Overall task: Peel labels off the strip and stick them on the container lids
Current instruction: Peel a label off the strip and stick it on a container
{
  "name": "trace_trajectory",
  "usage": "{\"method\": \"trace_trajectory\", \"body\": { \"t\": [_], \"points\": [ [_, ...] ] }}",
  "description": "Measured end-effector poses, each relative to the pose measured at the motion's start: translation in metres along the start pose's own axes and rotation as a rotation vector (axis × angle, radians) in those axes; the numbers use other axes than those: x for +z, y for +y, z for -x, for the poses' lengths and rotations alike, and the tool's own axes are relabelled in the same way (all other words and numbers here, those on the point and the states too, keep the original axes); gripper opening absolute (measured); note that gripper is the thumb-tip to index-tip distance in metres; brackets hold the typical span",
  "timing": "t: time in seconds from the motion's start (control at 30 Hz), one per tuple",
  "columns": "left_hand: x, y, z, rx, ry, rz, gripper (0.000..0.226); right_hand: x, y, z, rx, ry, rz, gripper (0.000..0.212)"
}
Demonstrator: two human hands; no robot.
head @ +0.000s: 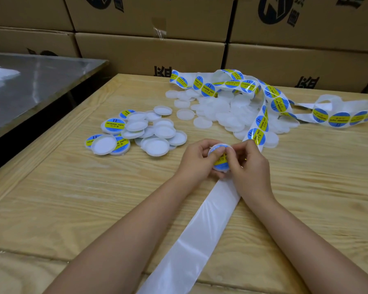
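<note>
— What are we holding just now?

— We are holding one white lid (pixel 218 147) just above the surface (pixel 72 198), near the middle. Our left hand (pixel 197 158) is gripping it from the left, with the thumb lying across its face and the fingers curling round the rim.

— And the other one?

— Our right hand (pixel 249 164) is pinching the right edge of the lid, and its thumb is pressing on the blue and yellow label (pixel 221 162) sitting on the lid. We cannot tell whether the label is lying fully flat, because our thumbs are covering part of it.

— Where is the strip running?

— The strip (pixel 256 135) is coming down from the far right in loose loops, carrying round labels, and passing under our right hand. Nearer to us the bare backing (pixel 200 232) is trailing between our forearms toward the near edge.

— What is lying around us?

— To the left of our hands a small heap of lids (pixel 136 132) is sitting. Some are showing labels and others are lying hollow side up. Farther off, under the loops of the strip, a bigger heap of plain lids (pixel 221 111) is spreading out. Along the far side cardboard boxes (pixel 149 54) are standing stacked, and a metal table (pixel 30 81) is standing off to the far left.
</note>
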State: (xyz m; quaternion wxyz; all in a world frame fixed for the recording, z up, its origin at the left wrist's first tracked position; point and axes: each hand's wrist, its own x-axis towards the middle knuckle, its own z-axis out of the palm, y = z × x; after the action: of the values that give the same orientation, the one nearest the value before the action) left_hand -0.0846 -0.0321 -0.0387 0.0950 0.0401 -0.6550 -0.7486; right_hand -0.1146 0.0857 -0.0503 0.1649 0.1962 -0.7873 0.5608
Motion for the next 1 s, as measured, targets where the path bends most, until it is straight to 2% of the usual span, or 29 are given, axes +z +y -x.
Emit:
{"method": "trace_trajectory", "body": {
  "t": [0.07,0.2,0.37,0.43,0.5,0.53,0.6,0.7,0.8,0.93,1.0],
  "points": [
    [0.000,0.000,-0.001,0.000,0.035,0.018,0.012,0.000,0.000,-0.001,-0.010,-0.033,0.005,0.008],
    [-0.004,0.002,-0.005,-0.073,0.078,0.080,0.021,0.002,0.000,-0.001,-0.063,-0.116,0.020,0.025],
    [-0.008,0.007,-0.003,-0.097,0.069,0.176,0.026,0.002,0.001,-0.003,-0.109,-0.093,0.049,0.040],
    [-0.010,0.010,-0.002,0.126,0.213,0.012,0.022,0.003,0.001,-0.002,-0.102,-0.132,0.014,0.056],
    [-0.023,0.014,-0.004,0.522,0.416,-0.369,0.020,0.001,0.001,-0.002,-0.074,-0.124,-0.029,0.062],
    [-0.033,0.016,-0.007,0.680,0.477,-0.568,0.020,0.000,0.001,-0.002,-0.062,-0.101,-0.029,0.059],
    [-0.057,0.019,-0.013,0.806,0.567,-0.864,0.020,-0.002,0.001,-0.004,-0.063,-0.065,0.026,0.044],
    [-0.094,0.020,-0.019,0.745,0.664,-1.083,0.015,-0.004,0.000,-0.004,-0.088,-0.041,0.117,0.027],
    [-0.115,0.016,-0.021,0.615,0.622,-1.195,0.014,-0.007,0.002,-0.005,-0.079,-0.029,0.213,0.018],
    [-0.119,0.012,-0.021,0.423,0.590,-1.245,0.016,-0.013,0.014,-0.009,-0.042,-0.056,0.375,0.018],
    [-0.120,0.012,-0.022,0.393,0.591,-1.267,0.019,-0.016,0.018,-0.011,-0.032,-0.043,0.433,0.020]
  ]
}}
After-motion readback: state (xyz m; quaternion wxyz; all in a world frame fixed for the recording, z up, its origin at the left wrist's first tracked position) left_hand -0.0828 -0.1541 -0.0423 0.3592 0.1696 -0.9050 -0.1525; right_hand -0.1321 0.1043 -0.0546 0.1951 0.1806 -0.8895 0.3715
